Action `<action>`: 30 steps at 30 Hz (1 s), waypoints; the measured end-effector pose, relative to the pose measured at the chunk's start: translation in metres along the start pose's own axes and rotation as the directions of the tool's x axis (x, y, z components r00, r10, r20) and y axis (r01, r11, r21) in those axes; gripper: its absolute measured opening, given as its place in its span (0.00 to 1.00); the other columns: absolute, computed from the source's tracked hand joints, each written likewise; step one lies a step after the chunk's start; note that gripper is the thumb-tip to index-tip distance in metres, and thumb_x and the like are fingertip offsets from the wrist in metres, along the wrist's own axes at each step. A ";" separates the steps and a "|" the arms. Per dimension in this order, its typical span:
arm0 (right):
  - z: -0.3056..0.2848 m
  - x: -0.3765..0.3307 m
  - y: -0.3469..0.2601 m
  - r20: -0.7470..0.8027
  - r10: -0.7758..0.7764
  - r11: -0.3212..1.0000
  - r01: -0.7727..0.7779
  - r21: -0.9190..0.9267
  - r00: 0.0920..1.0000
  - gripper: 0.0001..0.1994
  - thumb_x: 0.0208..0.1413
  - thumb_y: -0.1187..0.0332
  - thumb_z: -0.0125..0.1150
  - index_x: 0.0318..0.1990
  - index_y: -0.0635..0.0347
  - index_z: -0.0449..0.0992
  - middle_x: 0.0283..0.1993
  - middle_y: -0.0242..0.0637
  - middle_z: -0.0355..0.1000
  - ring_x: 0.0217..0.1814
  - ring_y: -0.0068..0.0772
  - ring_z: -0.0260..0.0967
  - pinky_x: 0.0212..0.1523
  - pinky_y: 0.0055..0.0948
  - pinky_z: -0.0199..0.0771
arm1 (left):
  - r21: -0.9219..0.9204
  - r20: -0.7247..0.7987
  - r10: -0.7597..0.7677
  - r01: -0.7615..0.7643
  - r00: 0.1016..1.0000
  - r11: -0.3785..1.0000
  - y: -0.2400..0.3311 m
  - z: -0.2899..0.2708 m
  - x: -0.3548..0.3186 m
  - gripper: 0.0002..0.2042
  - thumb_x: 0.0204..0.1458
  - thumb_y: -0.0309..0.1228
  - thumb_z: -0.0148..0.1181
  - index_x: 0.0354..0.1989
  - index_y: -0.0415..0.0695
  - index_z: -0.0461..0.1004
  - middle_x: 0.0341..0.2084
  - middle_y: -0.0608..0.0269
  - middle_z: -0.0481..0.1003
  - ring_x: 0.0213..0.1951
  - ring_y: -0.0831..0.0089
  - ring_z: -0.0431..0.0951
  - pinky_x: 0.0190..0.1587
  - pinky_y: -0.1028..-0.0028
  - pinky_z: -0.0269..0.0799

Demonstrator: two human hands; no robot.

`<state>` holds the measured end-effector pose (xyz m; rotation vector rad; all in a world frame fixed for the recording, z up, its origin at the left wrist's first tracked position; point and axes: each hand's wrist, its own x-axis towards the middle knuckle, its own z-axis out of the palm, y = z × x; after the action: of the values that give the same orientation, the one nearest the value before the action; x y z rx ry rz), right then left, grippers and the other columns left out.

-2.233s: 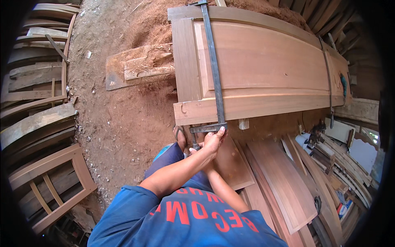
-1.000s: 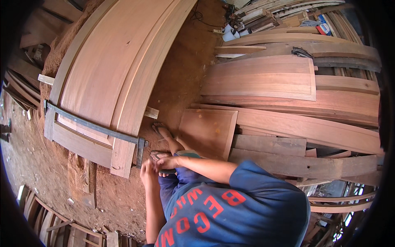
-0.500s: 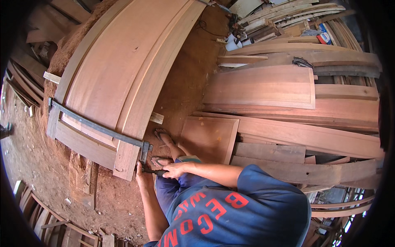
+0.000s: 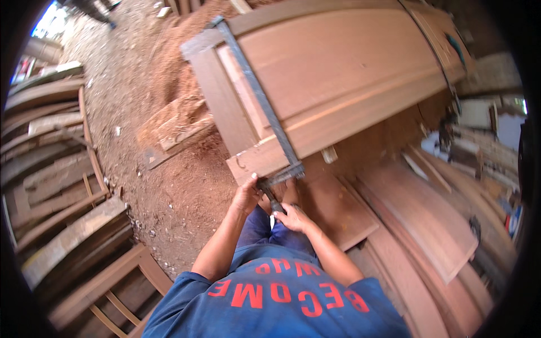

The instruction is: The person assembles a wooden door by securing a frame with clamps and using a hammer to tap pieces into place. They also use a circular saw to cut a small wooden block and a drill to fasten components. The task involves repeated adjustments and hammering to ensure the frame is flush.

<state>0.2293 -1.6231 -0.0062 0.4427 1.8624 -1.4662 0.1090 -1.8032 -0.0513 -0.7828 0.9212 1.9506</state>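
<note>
A long wooden door [image 4: 344, 67] with a framed panel lies raised in front of me. Across its near end runs a metal bar clamp [image 4: 255, 87], its jaw and screw end at the door's near edge. My right hand [image 4: 294, 218] is closed round the dark handle of the clamp's screw. My left hand [image 4: 246, 196] is closed at the jaw end, beside the door's near corner; its fingers are partly hidden. Another dark clamp bar [image 4: 424, 36] crosses the door's far end.
Sawdust and dirt cover the ground [image 4: 186, 197]. Stacked boards [image 4: 56, 186] and a wooden frame [image 4: 115, 281] lie to the left. Wooden panels [image 4: 417, 208] lean or lie at the right. A short wood block [image 4: 329, 154] sticks out under the door.
The view has turned, so the door now slants toward the upper right and more of the left-hand stacks shows. Both hands stay at the bar clamp's screw end.
</note>
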 end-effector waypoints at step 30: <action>0.022 0.004 -0.010 -0.224 -0.009 0.970 -0.046 -0.239 0.975 0.15 0.45 0.67 0.76 0.31 0.62 0.72 0.25 0.32 0.73 0.27 0.22 0.66 0.32 0.28 0.70 | 0.171 -0.345 0.319 -0.275 0.883 0.946 -0.019 0.036 -0.004 0.35 0.44 0.45 0.76 0.57 0.37 0.74 0.51 0.55 0.78 0.53 0.64 0.77 0.57 0.68 0.71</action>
<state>0.2269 -1.6477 -0.0043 0.5209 2.1775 -1.1938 0.1207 -1.7675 -0.0346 -1.0079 1.4444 2.0196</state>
